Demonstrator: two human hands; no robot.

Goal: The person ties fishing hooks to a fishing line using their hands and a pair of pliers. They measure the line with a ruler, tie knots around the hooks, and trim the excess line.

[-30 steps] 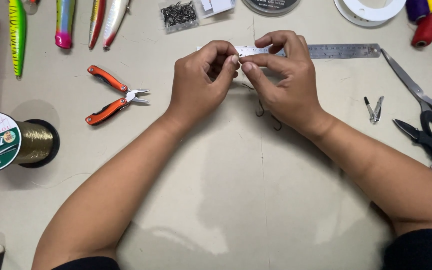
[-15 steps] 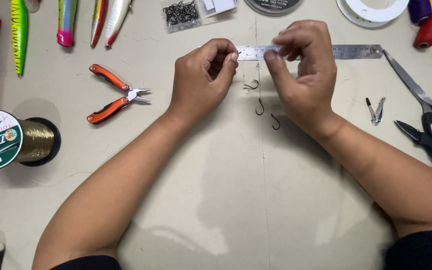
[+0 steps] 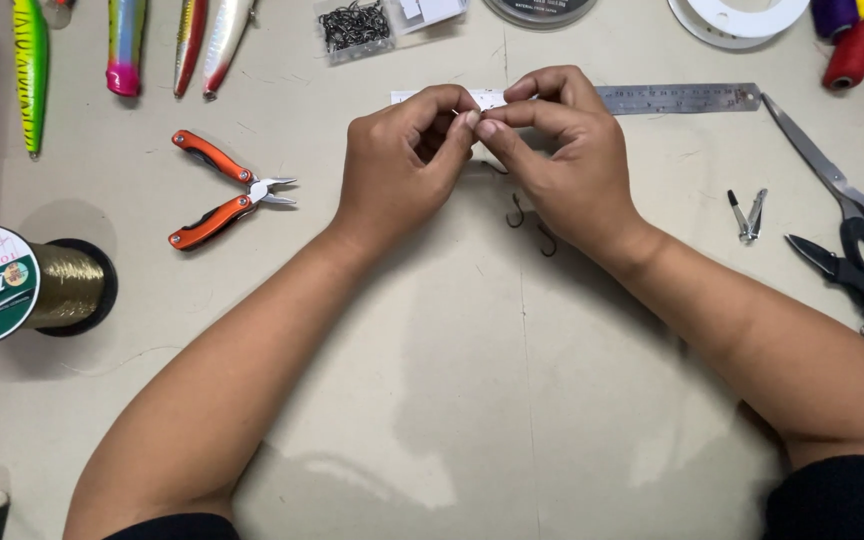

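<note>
Thin dark wire, bent into small hooks point(image 3: 518, 212): two lying loose on the table point(image 3: 452, 400), just below the right hand point(image 3: 562, 165), one point(image 3: 548, 243) a little lower than the other. Pinched between the fingertips of both hands, something too small to make out, held above the tabletop and in front of the steel ruler point(image 3: 677, 98). Left hand point(image 3: 402, 165) curled tight, thumb and forefinger pressed together at the tip; right hand likewise narrowed to a fine pinch, the fingertips of the two hands touching.

Best done, probably, with wrists kept close and low, pulling evenly from both sides, and with the barbed points turned away from the skin.

Beyond that: matte beige tabletop, faintly scuffed. Orange-handled pliers point(image 3: 222, 190) to the left, jaws parted. Further left, a spool of gold-coloured line point(image 3: 27, 285), smooth and shiny. Along the top edge, glossy painted fish-shaped lures point(image 3: 30, 70), long and tapered, and a clear packet of dark hooks point(image 3: 357, 25). To the right, small metal clippers point(image 3: 747, 213), black-handled scissors point(image 3: 852, 235), and thread spools point(image 3: 852, 45) in red, blue and purple.
</note>
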